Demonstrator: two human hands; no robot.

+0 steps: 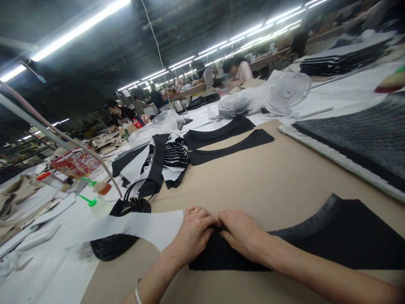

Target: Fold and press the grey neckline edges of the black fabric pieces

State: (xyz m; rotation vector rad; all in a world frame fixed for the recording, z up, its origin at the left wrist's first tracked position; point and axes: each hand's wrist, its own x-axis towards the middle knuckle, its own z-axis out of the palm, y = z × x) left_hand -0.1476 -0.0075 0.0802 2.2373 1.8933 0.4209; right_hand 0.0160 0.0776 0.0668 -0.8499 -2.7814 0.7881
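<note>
A black curved fabric piece (357, 236) lies flat on the tan board (240, 185) in front of me, with a grey fuzzy strip along its inner curve. My left hand (193, 230) is closed on its left end, thumb and fingers pinching the top edge. Right beside it, my right hand (243, 234) pinches the same edge, its fingertips close to the left ones. The exact fold between the fingers is hidden. Left of my left hand is a white curved piece (142, 223), which partly covers a coil of black cord (114, 247).
Two black curved pieces (232, 147) lie further back, beside a pile of black and white strips (172, 154). Green-tipped bottles (99, 206) stand at left near a slanting pole (91, 156). A small fan (289, 93) and a grey fabric stack (357, 135) are at right. Several people work behind.
</note>
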